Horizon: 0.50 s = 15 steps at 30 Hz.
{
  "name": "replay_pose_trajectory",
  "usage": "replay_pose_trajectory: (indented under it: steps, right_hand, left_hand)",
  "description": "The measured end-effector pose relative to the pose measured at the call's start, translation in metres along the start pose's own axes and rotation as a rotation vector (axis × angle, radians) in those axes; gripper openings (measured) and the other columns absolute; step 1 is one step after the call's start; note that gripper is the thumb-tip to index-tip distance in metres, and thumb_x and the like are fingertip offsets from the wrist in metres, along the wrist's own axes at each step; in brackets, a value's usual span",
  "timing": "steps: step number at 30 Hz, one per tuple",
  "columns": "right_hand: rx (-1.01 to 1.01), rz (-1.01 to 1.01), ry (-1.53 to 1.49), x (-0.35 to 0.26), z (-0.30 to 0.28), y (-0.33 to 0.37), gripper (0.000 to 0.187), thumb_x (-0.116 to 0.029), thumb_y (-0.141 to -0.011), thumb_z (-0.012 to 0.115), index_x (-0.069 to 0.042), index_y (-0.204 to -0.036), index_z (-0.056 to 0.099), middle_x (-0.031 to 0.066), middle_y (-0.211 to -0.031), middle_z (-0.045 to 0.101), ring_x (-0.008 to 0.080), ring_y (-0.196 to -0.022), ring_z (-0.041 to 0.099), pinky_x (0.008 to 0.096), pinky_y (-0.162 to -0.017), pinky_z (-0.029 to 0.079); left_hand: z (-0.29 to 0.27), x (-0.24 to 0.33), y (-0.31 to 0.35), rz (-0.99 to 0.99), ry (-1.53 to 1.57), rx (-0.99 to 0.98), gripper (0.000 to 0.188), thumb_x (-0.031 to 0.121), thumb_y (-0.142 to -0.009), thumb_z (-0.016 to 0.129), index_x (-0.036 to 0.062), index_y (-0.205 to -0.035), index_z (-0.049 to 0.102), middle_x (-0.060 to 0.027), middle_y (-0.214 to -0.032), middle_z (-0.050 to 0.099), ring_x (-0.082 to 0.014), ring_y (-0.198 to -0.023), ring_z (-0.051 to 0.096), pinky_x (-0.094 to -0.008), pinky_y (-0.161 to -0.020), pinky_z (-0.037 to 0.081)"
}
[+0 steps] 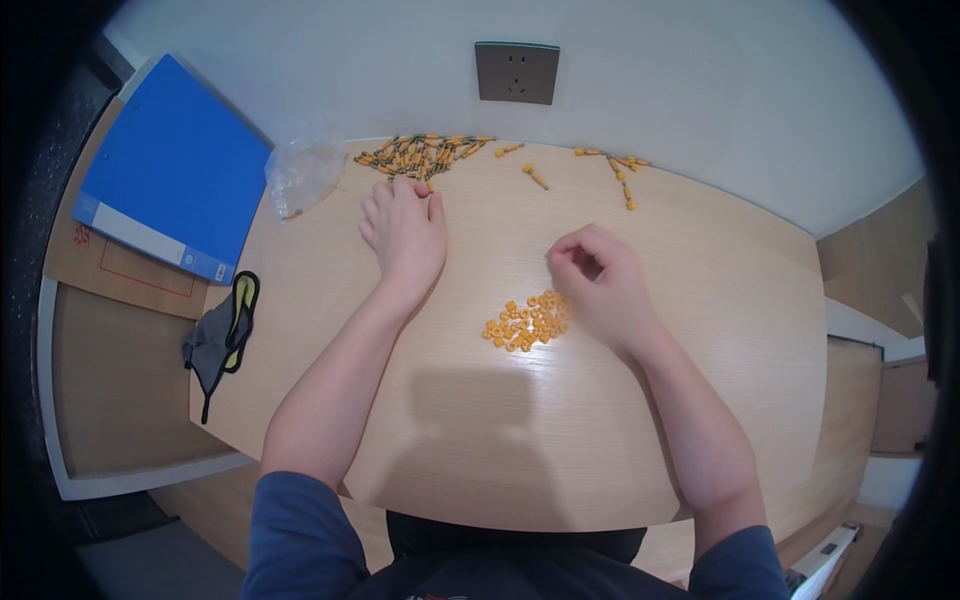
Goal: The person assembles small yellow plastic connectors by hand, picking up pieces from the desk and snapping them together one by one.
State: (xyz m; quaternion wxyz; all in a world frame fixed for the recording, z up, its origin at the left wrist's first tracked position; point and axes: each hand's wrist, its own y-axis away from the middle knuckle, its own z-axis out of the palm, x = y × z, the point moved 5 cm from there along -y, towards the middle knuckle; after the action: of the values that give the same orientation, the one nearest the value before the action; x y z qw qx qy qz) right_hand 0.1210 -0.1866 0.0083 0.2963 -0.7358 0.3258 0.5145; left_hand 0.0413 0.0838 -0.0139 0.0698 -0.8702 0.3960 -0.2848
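Note:
At the near edge of a pile of small yellow-and-dark pins, my left hand has its fingers curled. A single pin shows between its thumb and forefinger tips. My right hand is closed in a pinch, just above and right of a heap of small yellow rings. What its fingertips hold, if anything, is too small or hidden to make out. Two loose pins lie right of the pile, one of them slanted. Farther right is a small group of yellow-headed pins.
A clear plastic bag lies left of the pile. Beyond it a blue folder rests on a brown board. A grey and lime-green pouch-like item sits at the table's left edge. The wall behind carries a dark socket plate.

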Motion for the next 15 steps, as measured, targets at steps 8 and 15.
replay_pose_trajectory:
  steps: [8, 15]
  right_hand:
    - [-0.200, -0.320, 0.391, -0.018, 0.012, 0.009, 0.015, -0.020, -0.096, 0.082, -0.010, -0.106, 0.080, 0.0037, -0.100, 0.069, 0.0249, -0.103, 0.061, 0.0401, -0.100, 0.047]
    - [-0.325, -0.381, 0.462, -0.027, 0.026, 0.018, 0.024, -0.027, -0.099, 0.082, -0.015, -0.119, 0.084, 0.0036, -0.113, 0.069, 0.0268, -0.116, 0.058, 0.0423, -0.109, 0.043]
  left_hand:
    - [0.002, 0.002, 0.002, 0.027, -0.017, 0.008, 0.026, 0.032, -0.109, 0.074, 0.0083, -0.119, 0.072, -0.0161, -0.130, 0.064, -0.0390, -0.130, 0.057, -0.0560, -0.110, 0.041]
    - [-0.002, 0.006, 0.001, 0.043, 0.008, 0.053, 0.029, 0.034, -0.108, 0.074, 0.0075, -0.120, 0.070, -0.0166, -0.128, 0.065, -0.0399, -0.125, 0.059, -0.0564, -0.108, 0.042]
